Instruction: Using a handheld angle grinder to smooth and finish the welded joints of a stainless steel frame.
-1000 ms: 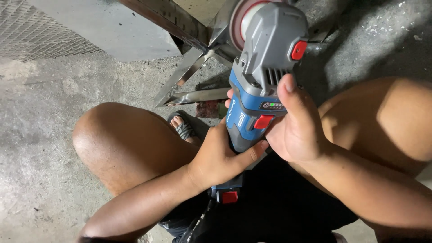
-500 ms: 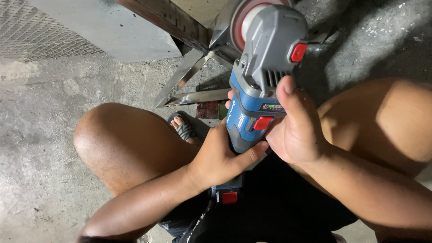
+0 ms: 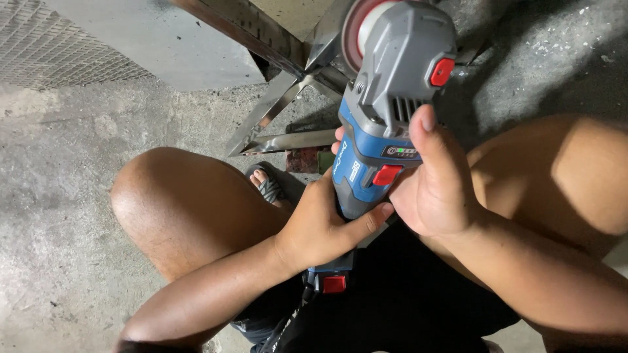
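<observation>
I hold a blue and grey cordless angle grinder (image 3: 383, 117) with both hands, squatting over a concrete floor. My left hand (image 3: 324, 225) wraps the lower part of its blue body, just above the battery with a red tab (image 3: 333, 283). My right hand (image 3: 432, 189) grips the upper body, thumb lying along the grey housing. The grinder's reddish disc (image 3: 353, 33) is at the top, close to a joint of shiny metal bars (image 3: 291, 88). Whether the disc touches the metal I cannot tell.
My bare knees (image 3: 170, 202) flank the tool, and a sandalled foot (image 3: 265, 186) shows between them. A grey metal sheet (image 3: 163, 39) and a wire mesh panel (image 3: 52, 39) lie at the upper left. A small dark red block (image 3: 302, 160) sits under the bars.
The grinder and both hands have hardly shifted; the view moved slightly, nothing was let go or picked up.
</observation>
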